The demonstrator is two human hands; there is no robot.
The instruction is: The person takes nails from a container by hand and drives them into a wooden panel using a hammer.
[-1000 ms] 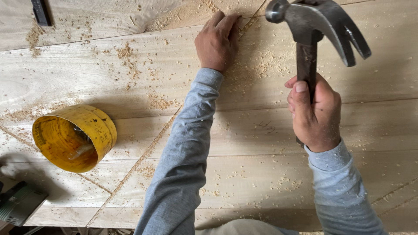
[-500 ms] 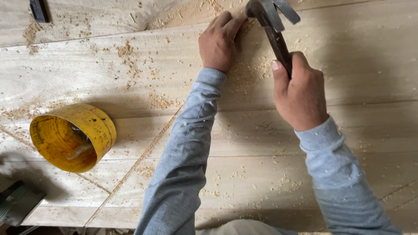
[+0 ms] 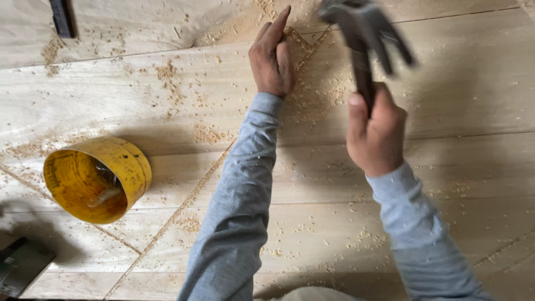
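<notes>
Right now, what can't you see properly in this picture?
- Hammer, head view: its head is smeared by motion blur, so its shape is unclear.
- Under the left hand: whatever the fingertips pin to the wooden boards is too small to tell.
- Inside the yellow container: shadow hides most of the contents.
- Dark object at the bottom left: cut off by the frame edge.
- Right hand: its fingers hide the hammer's grip.

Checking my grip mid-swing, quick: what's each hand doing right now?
Left hand: open, pressed flat on the pale wooden boards.
Right hand: closed around the dark metal claw hammer.
</notes>
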